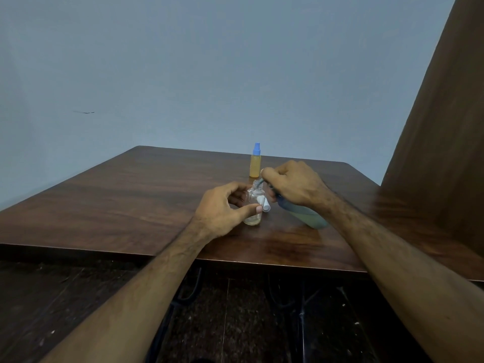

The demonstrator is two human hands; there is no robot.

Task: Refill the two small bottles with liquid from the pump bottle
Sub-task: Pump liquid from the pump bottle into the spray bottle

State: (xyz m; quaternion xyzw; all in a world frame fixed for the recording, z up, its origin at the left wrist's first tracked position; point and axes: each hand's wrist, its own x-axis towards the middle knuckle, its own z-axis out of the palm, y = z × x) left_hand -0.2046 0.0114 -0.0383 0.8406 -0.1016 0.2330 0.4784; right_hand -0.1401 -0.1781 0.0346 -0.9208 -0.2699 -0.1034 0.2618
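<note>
Tilted pump bottle point(303, 212), nozzle leftward.

Left half of the table point(110, 195): bare wood from the far left corner to the near edge, open for a hand to pass.
Centre: the left hand point(225, 208) holds the clear small bottle point(253, 205); the right hand point(293, 183) tips the pump bottle point(303, 212) over it, blocking the middle.
Far edge: the capped small bottle point(255, 161) stands upright just behind the hands.
Right edge: a brown panel point(440, 142) walls off that side.
Near edge: both forearms cross it.
</note>
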